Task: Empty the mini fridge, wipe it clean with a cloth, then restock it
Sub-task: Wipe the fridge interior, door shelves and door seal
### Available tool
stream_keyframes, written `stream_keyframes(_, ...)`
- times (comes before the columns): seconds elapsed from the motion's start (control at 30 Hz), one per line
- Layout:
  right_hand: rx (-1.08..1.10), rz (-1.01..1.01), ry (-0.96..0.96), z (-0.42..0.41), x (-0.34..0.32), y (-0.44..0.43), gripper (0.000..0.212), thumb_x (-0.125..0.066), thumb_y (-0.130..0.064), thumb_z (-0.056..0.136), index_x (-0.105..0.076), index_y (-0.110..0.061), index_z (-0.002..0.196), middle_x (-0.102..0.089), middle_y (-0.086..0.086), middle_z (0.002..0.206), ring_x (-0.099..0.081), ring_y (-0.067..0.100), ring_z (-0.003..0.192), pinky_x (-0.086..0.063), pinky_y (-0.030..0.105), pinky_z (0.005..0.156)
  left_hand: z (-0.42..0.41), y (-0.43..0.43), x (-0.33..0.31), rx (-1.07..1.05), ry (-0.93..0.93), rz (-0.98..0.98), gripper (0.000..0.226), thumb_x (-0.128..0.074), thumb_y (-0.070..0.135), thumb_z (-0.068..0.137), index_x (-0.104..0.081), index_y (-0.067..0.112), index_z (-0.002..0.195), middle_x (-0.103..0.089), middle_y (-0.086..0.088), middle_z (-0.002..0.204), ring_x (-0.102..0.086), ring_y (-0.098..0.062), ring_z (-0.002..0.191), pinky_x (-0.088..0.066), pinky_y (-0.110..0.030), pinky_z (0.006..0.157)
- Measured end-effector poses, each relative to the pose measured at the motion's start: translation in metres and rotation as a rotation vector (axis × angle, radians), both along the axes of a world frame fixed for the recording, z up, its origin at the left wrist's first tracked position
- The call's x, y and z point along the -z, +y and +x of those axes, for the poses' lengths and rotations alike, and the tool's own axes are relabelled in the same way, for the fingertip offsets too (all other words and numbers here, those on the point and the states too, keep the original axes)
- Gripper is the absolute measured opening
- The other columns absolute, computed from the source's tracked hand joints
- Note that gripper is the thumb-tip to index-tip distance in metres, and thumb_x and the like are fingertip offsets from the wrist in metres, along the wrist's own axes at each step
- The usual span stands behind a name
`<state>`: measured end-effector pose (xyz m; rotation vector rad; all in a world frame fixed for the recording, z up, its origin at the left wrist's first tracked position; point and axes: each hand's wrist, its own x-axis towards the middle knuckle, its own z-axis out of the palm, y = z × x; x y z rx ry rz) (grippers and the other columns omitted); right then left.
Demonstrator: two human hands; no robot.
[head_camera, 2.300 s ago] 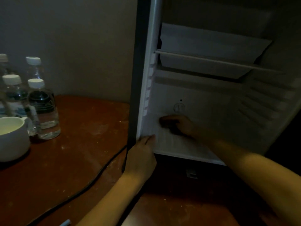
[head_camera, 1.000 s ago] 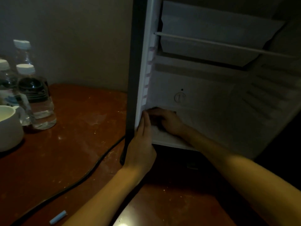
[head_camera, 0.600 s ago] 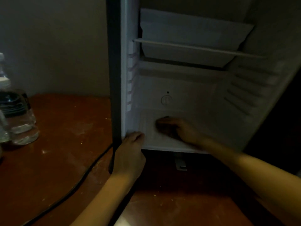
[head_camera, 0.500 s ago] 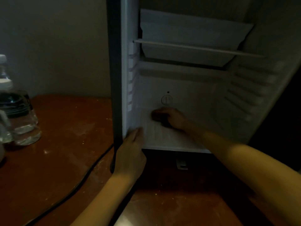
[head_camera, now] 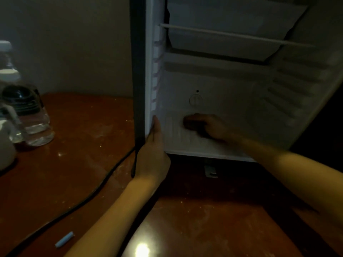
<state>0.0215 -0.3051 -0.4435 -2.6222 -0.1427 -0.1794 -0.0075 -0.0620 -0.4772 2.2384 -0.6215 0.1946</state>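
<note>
The mini fridge (head_camera: 232, 86) stands open on the wooden table, and I see nothing stored in it. A thin shelf rail (head_camera: 232, 35) crosses its upper part, and a round dial (head_camera: 195, 99) sits on the back wall. My right hand (head_camera: 206, 127) reaches in and presses on the white fridge floor just below the dial. Its fingers are curled over what looks like a pale cloth, hard to tell apart from the floor in the dim light. My left hand (head_camera: 153, 154) lies flat against the fridge's left front frame, fingers pointing up.
Water bottles (head_camera: 35, 115) and a white cup (head_camera: 5, 145) stand at the left edge of the reddish table (head_camera: 74, 127). A black cable (head_camera: 89, 193) runs across the table to the fridge's left corner. A small pale blue stick (head_camera: 64, 239) lies near the front.
My right hand has rubbed back and forth over the fridge floor, and now sits a little right of where it was. My left hand's fingers have stretched upward along the frame.
</note>
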Motion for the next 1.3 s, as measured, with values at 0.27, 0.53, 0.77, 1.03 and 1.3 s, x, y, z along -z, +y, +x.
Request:
stream_keyframes(0.27, -0.225, 0.023, -0.087, -0.016, 0.022, 0.084, 0.068, -0.039, 0.019, 0.069, -0.06, -0.005, 0.129, -0.055, 0.009, 0.138, -0.049, 0.019, 0.13, -0.035, 0.027, 0.112, 0.001, -0.001, 0.007, 0.051, -0.023, -0.032, 0.09, -0.045, -0.007, 0.092, 0.014, 0.024, 0.152, 0.01, 0.011, 0.161, -0.051, -0.026, 0.119, -0.046, -0.027, 0.09)
stream_keyframes(0.53, 0.033, -0.005, -0.072, -0.039, 0.01, -0.005, 0.044, -0.057, 0.003, 0.091, -0.06, -0.017, 0.13, -0.05, -0.012, 0.136, -0.044, 0.0, 0.126, -0.03, 0.011, 0.11, 0.011, -0.003, 0.015, 0.043, -0.195, 0.078, 0.051, -0.045, -0.004, 0.092, -0.049, 0.014, 0.14, -0.042, 0.0, 0.149, -0.032, -0.015, 0.14, -0.014, -0.015, 0.106)
stream_keyframes(0.77, 0.131, 0.055, -0.087, 0.034, 0.017, 0.027, 0.058, -0.048, 0.02, 0.08, -0.058, -0.006, 0.131, -0.052, 0.01, 0.141, -0.042, 0.019, 0.133, -0.02, -0.001, 0.1, 0.016, -0.002, 0.016, 0.065, -0.232, 0.041, 0.055, -0.044, -0.009, 0.09, -0.045, 0.009, 0.142, -0.041, -0.006, 0.15, -0.033, -0.019, 0.14, -0.01, -0.014, 0.108)
stream_keyframes(1.03, -0.118, -0.027, -0.01, -0.09, 0.005, 0.053, 0.078, -0.033, 0.024, 0.074, -0.059, -0.02, 0.132, -0.046, -0.015, 0.139, -0.035, -0.003, 0.132, -0.02, 0.012, 0.115, 0.012, -0.014, 0.009, 0.014, -0.225, 0.177, 0.048, -0.044, -0.002, 0.091, -0.048, 0.006, 0.138, -0.047, -0.009, 0.144, -0.036, -0.025, 0.136, -0.029, -0.029, 0.11)
stream_keyframes(1.3, 0.171, 0.643, 0.217, -0.072, -0.058, 0.022, 0.034, -0.054, -0.002, 0.093, -0.05, -0.021, 0.12, -0.068, -0.009, 0.101, -0.067, 0.004, 0.087, -0.054, 0.016, 0.071, 0.021, -0.014, 0.005, 0.002, -0.233, 0.082, 0.046, -0.043, 0.005, 0.095, -0.049, 0.014, 0.14, -0.06, -0.008, 0.129, -0.058, -0.023, 0.113, -0.046, -0.03, 0.087)
